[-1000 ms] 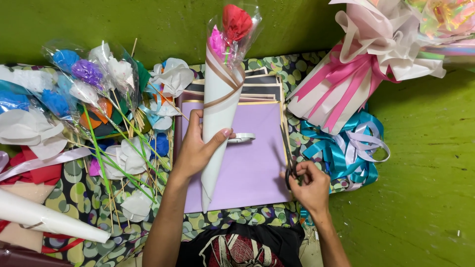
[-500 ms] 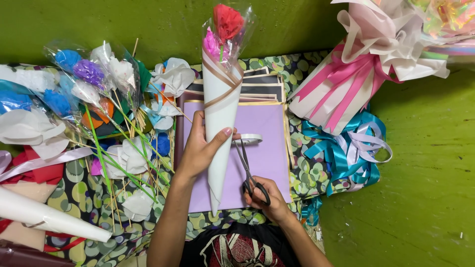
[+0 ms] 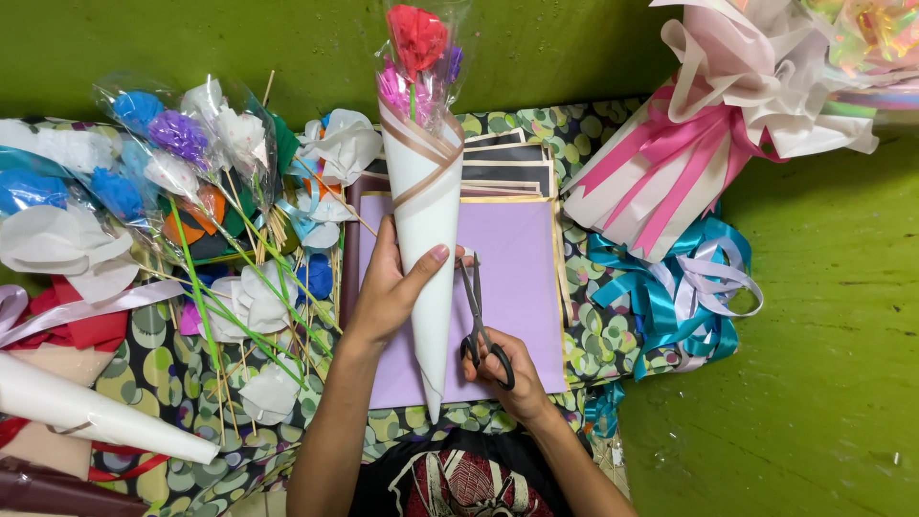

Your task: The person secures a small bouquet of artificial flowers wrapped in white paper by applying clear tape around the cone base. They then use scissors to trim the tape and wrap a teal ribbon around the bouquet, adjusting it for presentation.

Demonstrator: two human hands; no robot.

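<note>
My left hand (image 3: 388, 287) grips a white paper cone bouquet (image 3: 426, 230) around its middle, point toward me. Red and pink paper flowers (image 3: 416, 43) in clear wrap stick out of its top, and a tan ribbon band crosses its upper part. My right hand (image 3: 507, 369) holds black-handled scissors (image 3: 476, 311) with the blades pointing up beside the cone's right edge, near a short white strip at my left thumb. Both hands are over a lilac paper sheet (image 3: 517, 258).
Loose wrapped paper flowers on green sticks (image 3: 191, 211) lie at left on a patterned cloth (image 3: 144, 373). A white cone (image 3: 86, 412) lies at lower left. A pink-ribboned white bouquet (image 3: 708, 144) and teal ribbon coils (image 3: 670, 297) sit at right. Green floor (image 3: 823, 364) beyond.
My right hand has brought the scissors from the right side in to the cone, blades now raised beside it. My left hand has kept hold of the cone.
</note>
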